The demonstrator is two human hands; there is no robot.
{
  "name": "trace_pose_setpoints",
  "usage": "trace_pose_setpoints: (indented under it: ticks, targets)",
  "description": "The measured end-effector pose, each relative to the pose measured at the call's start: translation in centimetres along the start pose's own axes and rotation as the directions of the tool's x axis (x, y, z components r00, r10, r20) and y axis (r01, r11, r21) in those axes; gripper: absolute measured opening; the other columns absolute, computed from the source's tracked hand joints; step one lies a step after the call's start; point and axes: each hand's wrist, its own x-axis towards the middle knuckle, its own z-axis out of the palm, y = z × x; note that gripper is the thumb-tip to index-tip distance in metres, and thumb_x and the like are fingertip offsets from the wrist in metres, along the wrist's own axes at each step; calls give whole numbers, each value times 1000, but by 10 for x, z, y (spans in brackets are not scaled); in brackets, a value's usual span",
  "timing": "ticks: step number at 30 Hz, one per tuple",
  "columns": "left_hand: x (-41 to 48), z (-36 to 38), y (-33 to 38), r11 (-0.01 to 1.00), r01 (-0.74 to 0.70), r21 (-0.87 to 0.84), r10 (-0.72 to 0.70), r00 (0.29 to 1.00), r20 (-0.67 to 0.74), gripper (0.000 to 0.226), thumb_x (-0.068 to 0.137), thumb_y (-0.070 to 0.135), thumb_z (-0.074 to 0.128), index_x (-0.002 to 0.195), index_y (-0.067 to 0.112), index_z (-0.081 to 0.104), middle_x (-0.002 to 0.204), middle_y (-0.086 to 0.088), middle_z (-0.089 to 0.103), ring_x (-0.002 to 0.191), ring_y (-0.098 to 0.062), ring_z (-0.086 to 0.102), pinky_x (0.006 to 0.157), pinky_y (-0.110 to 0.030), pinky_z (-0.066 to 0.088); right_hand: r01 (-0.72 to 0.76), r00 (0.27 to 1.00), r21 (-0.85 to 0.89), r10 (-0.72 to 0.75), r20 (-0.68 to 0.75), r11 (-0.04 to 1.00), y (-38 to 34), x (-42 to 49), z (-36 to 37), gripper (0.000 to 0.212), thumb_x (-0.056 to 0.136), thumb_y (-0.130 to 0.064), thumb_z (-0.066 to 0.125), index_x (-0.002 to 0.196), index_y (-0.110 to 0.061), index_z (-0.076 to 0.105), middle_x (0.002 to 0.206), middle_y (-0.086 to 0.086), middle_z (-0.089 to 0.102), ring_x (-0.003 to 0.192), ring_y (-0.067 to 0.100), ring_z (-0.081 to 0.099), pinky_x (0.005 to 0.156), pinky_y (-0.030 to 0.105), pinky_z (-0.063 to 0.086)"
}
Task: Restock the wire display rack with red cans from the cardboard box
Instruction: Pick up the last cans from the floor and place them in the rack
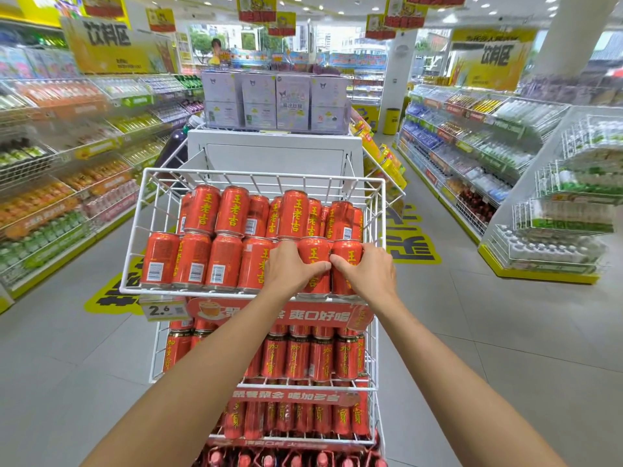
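Curled fingers (285,251) of the left hand (291,269) and right hand (369,274) are gripping neighbouring red cans (349,256), seating them upright at the near right of the wire display rack (256,179) top tier, probably closing that row; the cardboard box is sitting out of view.

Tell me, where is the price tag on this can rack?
In the head view, the price tag hangs below the front left corner of the top wire basket, just left of the red promo strip.
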Motion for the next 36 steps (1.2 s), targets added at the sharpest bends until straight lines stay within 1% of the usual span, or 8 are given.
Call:
trace_pose_setpoints:
  ticks: [5, 10, 15, 19, 22, 25, 28, 36]
  targets:
    - [-6, 2, -1, 1000, -3, -5, 3, 1000, -10, 57, 62, 72, 80, 81, 19, 70, 73, 5, 72, 73, -14, 69, 67, -42, 58, 10, 1000, 3, -10, 28, 1000, 6, 0, -2, 61, 77, -72, 66, 101, -16, 69, 95, 4, 69, 92, 27, 66, 73, 41, 58]
    - [-10, -2, 7, 1000, 14, -22, -14, 1000, -4, 47, 70, 61, 85, 83, 18, 71, 76, 5, 73, 75, -13, 69, 55, -27, 45, 4, 998, -6, -4, 61, 1000, 4, 1, -5, 57, 78, -71, 68, 74, -15, 62, 73, 1, 64, 72, 24, 64, 58, 37, 53]
    - [-12, -8, 13, 998, 56, -13, -56, 998, 10, 56, 66, 62, 87, 85, 12, 70, 76, 0, 73, 73, -18, 71, 69, -45, 61, 1, 993, -7, 0, 122, 1000, 0, 2, -15, 56, 80, -66, 71, 68, -15, 52, 71, 5, 63, 71, 27, 63, 53, 35, 42]
    - [-22, -29, 20, 999, 23, 43, -23, 1000, -1, 63, 75, 60, 82, 101, 8, 59, 102, -5, 67, 93, -27, 65, 79, -45, 57, 44, 992, -67, -36, 123, 997, -7, -11, -41, 47, 89, -59, 66, 83, -16, 47, 88, 5, 57, 80, 26, 57, 62, 36, 40]
    - [-37, -49, 16, 973, -114, 199, 111, 994, 23, 56, 87, 57, 73, 114, 10, 58, 118, -8, 63, 109, -31, 61, 85, -43, 51, 145, 981, -151, -123, 148, 978, -13, -30, -68, 36, 97, -48, 61, 101, -12, 55, 105, 8, 58, 98, 29, 57, 75, 39, 45]
    - [-67, -68, 4, 899, -288, 331, 274, 958, 89, 48, 91, 56, 66, 112, 13, 61, 115, -9, 64, 110, -30, 61, 86, -44, 53, 250, 958, -233, -204, 204, 940, -16, -63, -90, 48, 99, -44, 58, 131, -8, 57, 127, 14, 57, 122, 33, 52, 94, 44, 48]
    - [-102, -81, -13, 796, -430, 427, 383, 903, 194, 53, 94, 53, 64, 127, 11, 60, 122, -12, 60, 118, -32, 56, 95, -49, 52, 328, 929, -308, -246, 277, 893, -21, -106, -101, 57, 99, -47, 58, 142, -10, 52, 140, 16, 52, 133, 35, 45, 103, 47, 45]
    - [-181, -68, -45, 625, -591, 510, 382, 801, 461, 64, 98, 56, 55, 142, 11, 49, 138, -11, 56, 128, -33, 51, 101, -49, 49, 486, 822, -347, -285, 493, 802, -5, -201, -85, 71, 99, -56, 56, 157, -19, 39, 156, 14, 42, 146, 34, 36, 116, 50, 37]
